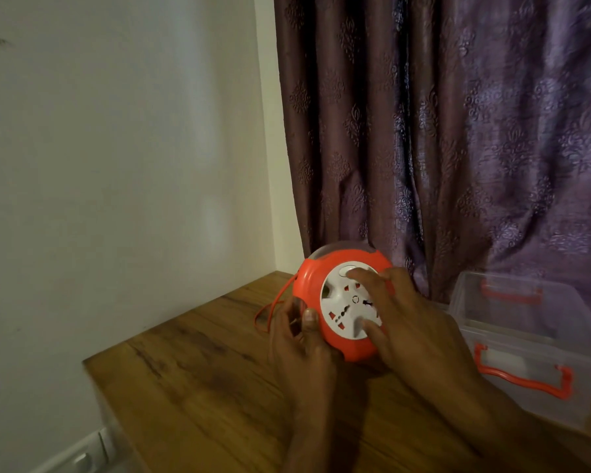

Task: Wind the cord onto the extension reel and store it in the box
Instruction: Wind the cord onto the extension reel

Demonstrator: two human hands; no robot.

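Here I steady the reel (347, 307) in my left hand (299, 339), its thumb clamped on the rim, while my right hand (410, 322) spreads its fingers on the white face to wind in the cord (277, 303) trailing beyond my left, box (526, 336) waiting beside my right.

The round orange plastic extension reel (347, 308) stands near the back edge of the brown wooden table (191, 377), its thin orange cord (273, 307) looping left; the clear plastic storage box (533, 339) sits right (against the patterned purple curtain (458, 131) behind).

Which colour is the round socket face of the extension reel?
White, set in the orange extension reel; the head view shows it.
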